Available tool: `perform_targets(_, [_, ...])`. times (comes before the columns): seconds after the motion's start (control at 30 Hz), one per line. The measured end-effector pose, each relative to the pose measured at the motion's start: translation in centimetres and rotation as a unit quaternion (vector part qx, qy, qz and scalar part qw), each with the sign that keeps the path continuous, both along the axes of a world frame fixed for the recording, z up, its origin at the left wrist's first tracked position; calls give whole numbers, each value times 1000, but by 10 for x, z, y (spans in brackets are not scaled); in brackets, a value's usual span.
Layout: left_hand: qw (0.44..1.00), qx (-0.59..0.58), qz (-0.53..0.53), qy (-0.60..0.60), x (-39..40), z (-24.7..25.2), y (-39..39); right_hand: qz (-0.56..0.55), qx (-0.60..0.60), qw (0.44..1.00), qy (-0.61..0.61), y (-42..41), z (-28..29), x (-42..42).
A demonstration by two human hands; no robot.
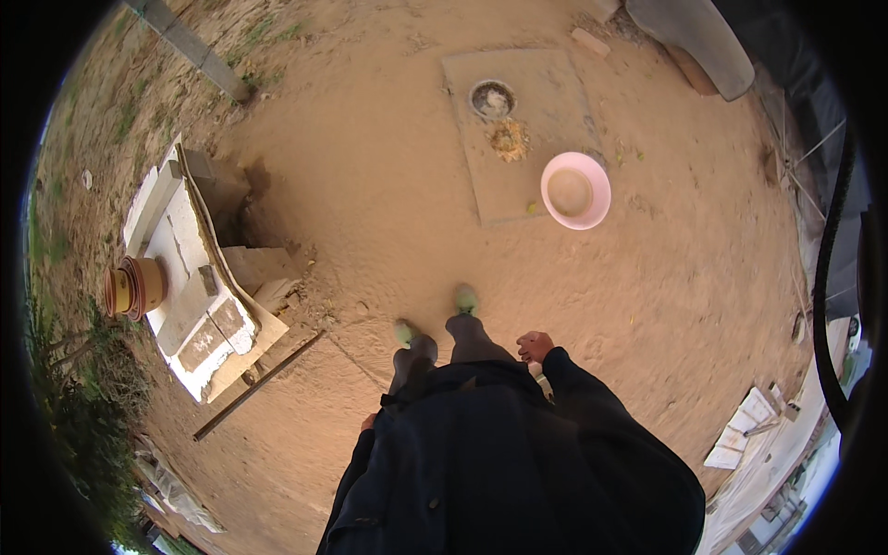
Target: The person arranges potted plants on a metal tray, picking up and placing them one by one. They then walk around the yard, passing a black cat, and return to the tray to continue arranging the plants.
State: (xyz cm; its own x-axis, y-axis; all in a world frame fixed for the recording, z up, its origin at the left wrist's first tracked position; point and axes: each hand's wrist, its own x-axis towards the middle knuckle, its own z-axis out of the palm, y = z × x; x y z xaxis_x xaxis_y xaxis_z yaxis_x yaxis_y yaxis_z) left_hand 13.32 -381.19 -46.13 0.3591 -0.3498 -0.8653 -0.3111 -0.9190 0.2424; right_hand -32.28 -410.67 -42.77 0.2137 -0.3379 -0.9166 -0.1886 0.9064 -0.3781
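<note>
My right hand (534,346) hangs beside my right thigh with its fingers curled. Just below it shows a sliver of a pale object (540,374), mostly hidden by the dark sleeve and jacket; whether the hand grips it is unclear. Of my left hand (368,422), only a small part shows at my left hip, and its fingers are hidden. Before me on the dirt stands a pink plastic basin (600,182) with brownish contents. Beyond it, a dark round bowl (476,103) holds pale matter, next to a heap of orange-brown scraps (510,140).
A flat slab (466,142) underlies the bowl and scraps. At left, a white board-topped stand (182,277) on blocks carries stacked plant pots (146,288). A long thin bar (260,385) lies nearby. A concrete post (201,55) and a loose brick (590,42) are farther off.
</note>
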Motion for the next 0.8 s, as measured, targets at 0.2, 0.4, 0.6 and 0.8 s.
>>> perform_targets(0.2, [1000, -2, 11, 2, -3, 0, -3, -6, 38, 999, -22, -14, -3, 3])
perform_targets(0.4, [1000, -9, 24, 4, -4, -5, -1, 56, -24, 998, 33, -20, -4, 12])
perform_targets(0.6, [999, -10, 34, 5, -9, -8, 7, 87, -6, 995, 42, -25, 6, 22])
perform_targets(0.8, [999, -14, 42, 7, -16, -16, 19, 123, -18, 989, 74, -27, 11, 22])
